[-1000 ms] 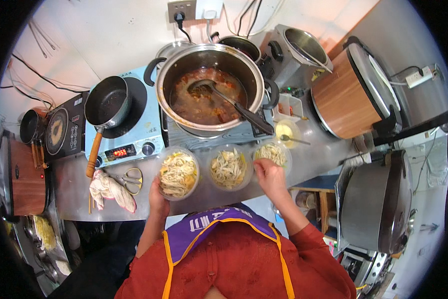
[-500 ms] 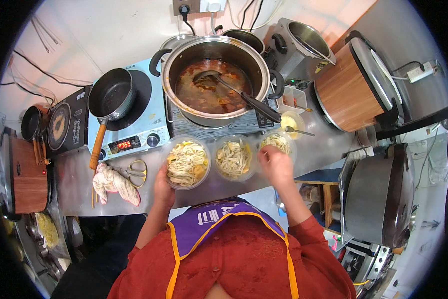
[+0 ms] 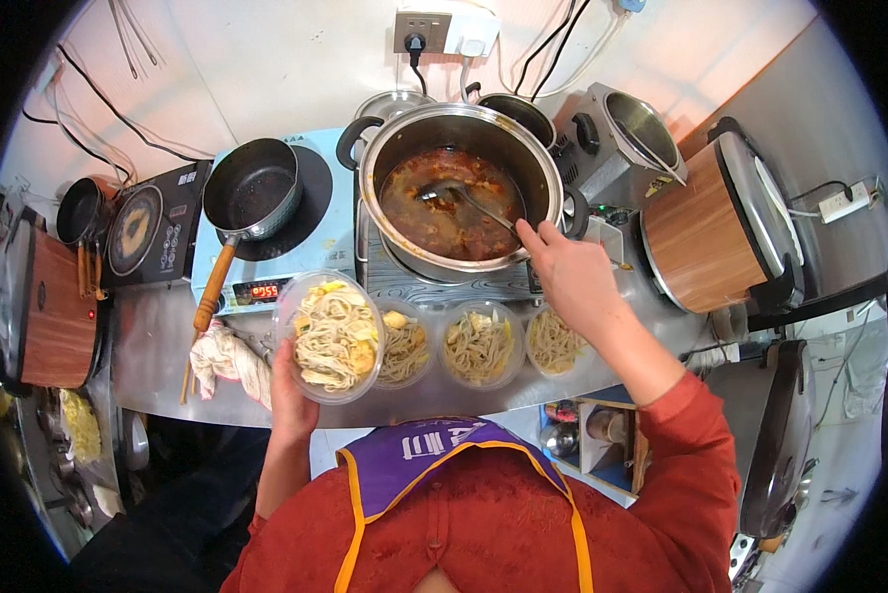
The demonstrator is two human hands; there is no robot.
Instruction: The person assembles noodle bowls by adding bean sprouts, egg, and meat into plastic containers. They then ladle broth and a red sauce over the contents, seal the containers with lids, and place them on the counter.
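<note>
A clear plastic bowl of noodles with yellow pieces (image 3: 330,341) is in my left hand (image 3: 291,400). It is raised above the counter and tilted, my fingers closed on its left rim and side. My right hand (image 3: 573,277) grips the handle of a ladle (image 3: 486,212), whose head lies in the reddish-brown broth of a large steel pot (image 3: 385,222). Three more noodle bowls stand in a row below the pot: a left one (image 3: 404,348) partly behind the held bowl, a middle one (image 3: 479,346), and a right one (image 3: 551,344) beside my right forearm.
Left of the pot, a small dark pan (image 3: 251,188) with a wooden handle sits on a blue induction cooker (image 3: 315,259). A pale cloth (image 3: 228,361) lies at the counter's front left. A wood-patterned cooker (image 3: 706,232) and a steel appliance (image 3: 617,148) stand at the right.
My left hand has lifted its noodle bowl and moved it left. My right hand has left the right bowl and taken hold of the ladle handle. The whole view has shifted.
</note>
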